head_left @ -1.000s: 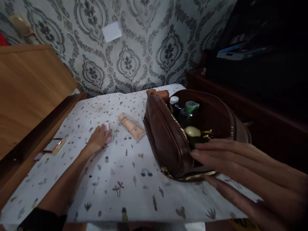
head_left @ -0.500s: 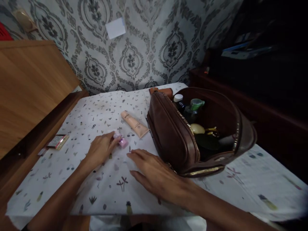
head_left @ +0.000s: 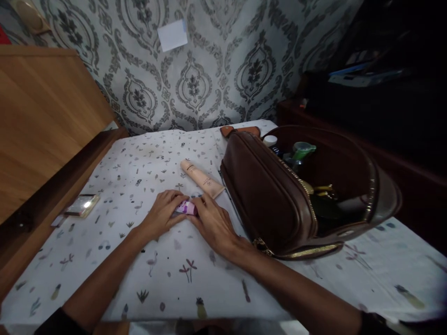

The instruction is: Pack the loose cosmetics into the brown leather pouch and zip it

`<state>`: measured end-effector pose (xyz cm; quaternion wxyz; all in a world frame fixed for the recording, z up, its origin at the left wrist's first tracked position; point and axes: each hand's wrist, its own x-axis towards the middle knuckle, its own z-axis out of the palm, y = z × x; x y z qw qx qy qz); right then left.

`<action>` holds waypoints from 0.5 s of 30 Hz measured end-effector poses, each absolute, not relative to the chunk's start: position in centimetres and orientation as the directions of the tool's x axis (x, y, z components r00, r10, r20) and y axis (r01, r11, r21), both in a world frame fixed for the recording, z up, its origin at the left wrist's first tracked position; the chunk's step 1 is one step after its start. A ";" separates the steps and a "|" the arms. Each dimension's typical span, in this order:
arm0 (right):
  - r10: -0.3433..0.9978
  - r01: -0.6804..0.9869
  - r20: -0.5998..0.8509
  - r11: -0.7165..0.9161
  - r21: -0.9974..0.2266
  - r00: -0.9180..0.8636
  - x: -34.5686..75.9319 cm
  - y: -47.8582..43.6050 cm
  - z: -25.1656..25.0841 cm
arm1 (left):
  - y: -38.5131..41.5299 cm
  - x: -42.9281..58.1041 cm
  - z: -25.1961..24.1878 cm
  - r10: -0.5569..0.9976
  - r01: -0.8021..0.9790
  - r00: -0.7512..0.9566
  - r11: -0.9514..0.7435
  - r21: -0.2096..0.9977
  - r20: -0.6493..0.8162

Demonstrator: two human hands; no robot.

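Both my hands meet on a small pink item (head_left: pixel 187 208) lying on the patterned white cloth (head_left: pixel 167 274). My left hand (head_left: pixel 161 217) curls its fingers round the item's left end. My right hand (head_left: pixel 213 223) pinches its right end with fingertips. Just beyond them lies a beige tube (head_left: pixel 201 179). To the right stands an open brown leather toiletry bag (head_left: pixel 275 195) holding a green-capped bottle (head_left: pixel 301 151), a white-capped bottle (head_left: pixel 270 140) and other small items.
A small shiny compact or card (head_left: pixel 82 205) lies at the cloth's left edge beside a wooden headboard (head_left: pixel 45 121). A brown case (head_left: pixel 240 130) sits behind the bag. Dark wooden furniture (head_left: pixel 384 153) stands to the right, patterned wallpaper behind.
My right hand left the bag and came across to the pink item. My left hand drew the item nearer and to the right. Both hands now grip it.
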<state>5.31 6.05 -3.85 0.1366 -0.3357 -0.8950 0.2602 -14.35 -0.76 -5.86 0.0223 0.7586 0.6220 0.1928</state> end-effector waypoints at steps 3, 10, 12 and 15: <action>0.674 0.478 0.130 0.634 -0.608 -0.728 5.6 6.2 -4.6 | -0.8 -15.0 -5.6 0.951 0.927 0.175 -0.247 0.283 0.257; 0.698 0.271 0.326 0.599 -0.753 -0.638 6.6 6.5 -4.5 | -1.2 -16.0 -4.6 0.940 0.879 0.148 -0.268 0.394 0.309; 0.699 0.207 0.377 0.598 -0.775 -0.608 6.7 6.4 -4.2 | -1.4 -15.9 -4.3 0.939 0.859 0.110 -0.254 0.444 0.325; 0.690 0.130 0.429 0.600 -0.789 -0.584 6.7 6.4 -3.9 | -1.9 -15.5 -3.8 0.937 0.848 0.073 -0.239 0.473 0.343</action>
